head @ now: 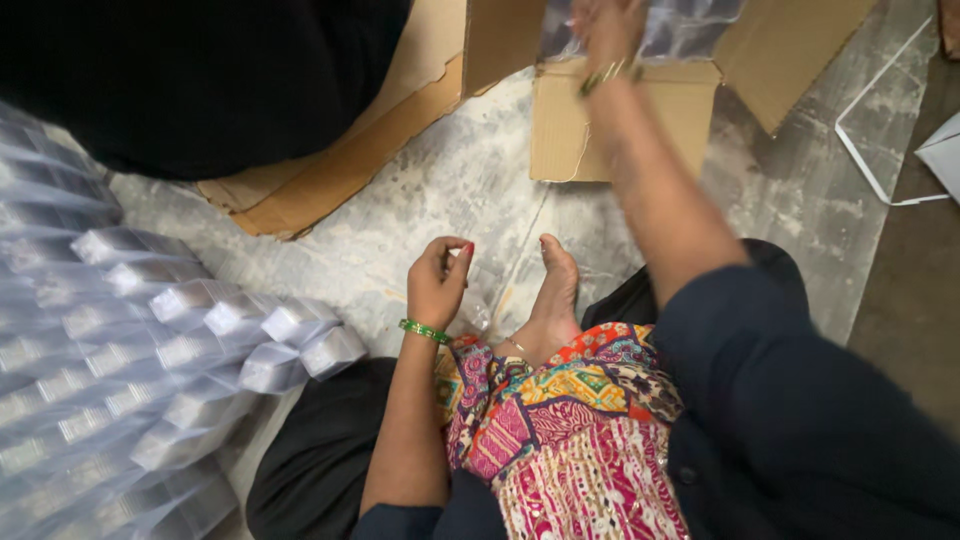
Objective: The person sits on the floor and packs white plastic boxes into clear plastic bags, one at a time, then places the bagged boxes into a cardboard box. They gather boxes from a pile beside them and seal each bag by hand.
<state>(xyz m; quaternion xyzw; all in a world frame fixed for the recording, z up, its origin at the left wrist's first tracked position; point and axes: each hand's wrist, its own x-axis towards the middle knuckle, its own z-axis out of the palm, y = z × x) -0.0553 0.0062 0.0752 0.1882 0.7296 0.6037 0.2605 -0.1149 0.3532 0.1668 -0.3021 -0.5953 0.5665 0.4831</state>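
My left hand [437, 280] is curled around a small clear plastic piece [472, 312] just above the grey floor, beside my bare foot [552, 295]. A green bangle sits on that wrist. My right hand [607, 30] reaches up into an open cardboard box [575, 125] at the top of the view, with its fingers on the clear plastic packs [690, 25] inside. Whether the right hand grips a pack is hidden by blur and the frame edge.
Rows of clear plastic packs [150, 330] are stacked on the floor at the left. A flattened cardboard sheet [330, 170] and a dark cloth [200, 80] lie at the top left. White strapping [860, 150] lies at the right. Colourful patterned fabric [570, 430] covers my lap.
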